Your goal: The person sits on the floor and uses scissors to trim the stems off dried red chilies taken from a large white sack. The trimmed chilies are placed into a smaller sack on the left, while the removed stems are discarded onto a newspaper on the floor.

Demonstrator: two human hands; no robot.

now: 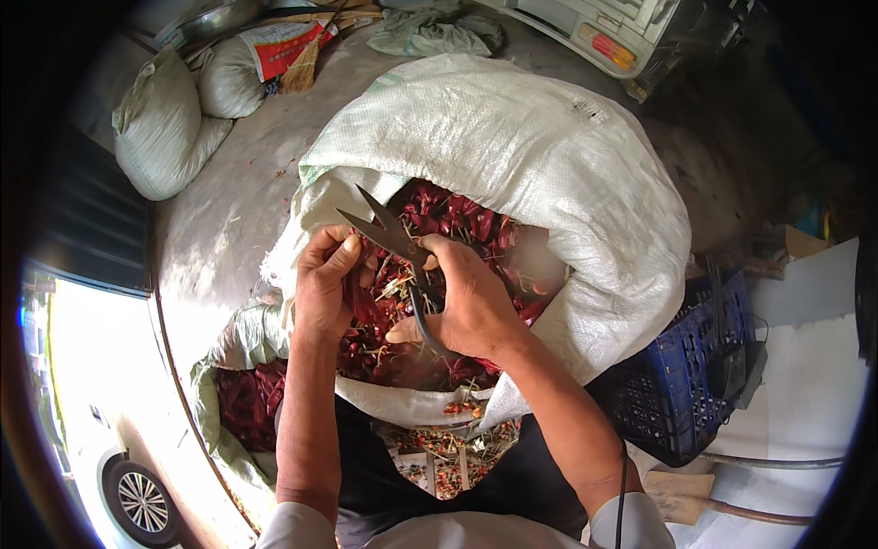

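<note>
A large white woven sack [476, 119] lies open in front of me, full of dried red chilies [434, 215] with pale stems among them. Above this heap, my right hand [471, 297] grips dark metal scissors [389, 236] by the handles. Their blades are parted and point up and to the left. Close beside the blades, my left hand [320, 288] is closed in a pinch on dried chilies [363, 302] that hang below its fingers. The exact spot where its fingertips meet the stems is partly hidden.
A smaller greenish sack [206, 393] of red chilies stands at my left. On my right is a blue plastic crate [677, 384]. Cut stems [448, 453] litter the floor between my legs. Full white sacks [165, 128] and a straw broom [302, 69] are at the far left.
</note>
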